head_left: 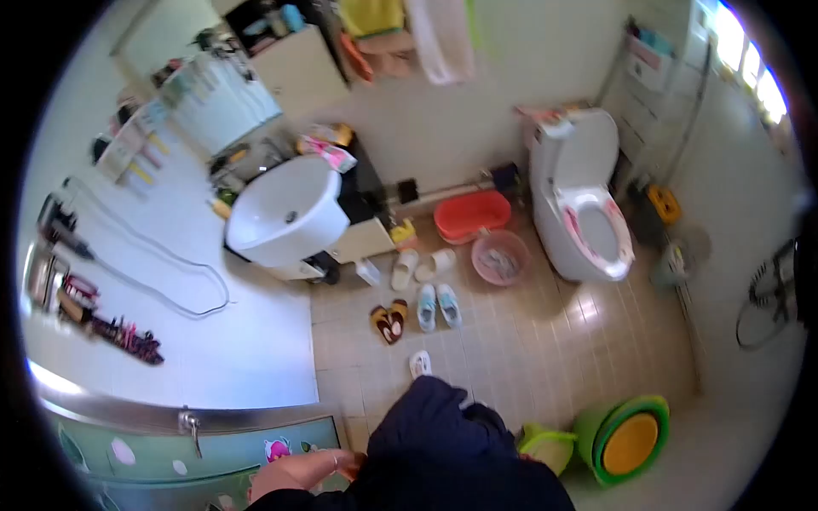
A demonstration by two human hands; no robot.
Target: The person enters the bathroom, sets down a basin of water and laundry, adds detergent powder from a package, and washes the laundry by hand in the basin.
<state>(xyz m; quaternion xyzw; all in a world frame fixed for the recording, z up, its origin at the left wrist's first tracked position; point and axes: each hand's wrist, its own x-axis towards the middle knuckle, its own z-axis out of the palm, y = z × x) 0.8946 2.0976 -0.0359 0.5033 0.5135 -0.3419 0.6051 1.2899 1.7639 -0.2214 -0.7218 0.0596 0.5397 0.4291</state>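
Observation:
At the bottom, left of my dark clothing, my left forearm is bare and my left hand shows only in part beside the dark cloth. Its fingers are hidden, so I cannot tell whether it holds anything. Of my right hand, only a sliver shows at the right edge of my clothing, near a light green basin; whether it touches the basin is unclear. Below me, one foot wears a white slipper on the tiled floor. A glass-topped door panel with flower prints stands beside my left arm.
Ahead are brown slippers, blue-white shoes and white slippers. A red tub and pink basin sit by the wall. The washbasin is left, the toilet right. Stacked green and yellow basins stand lower right.

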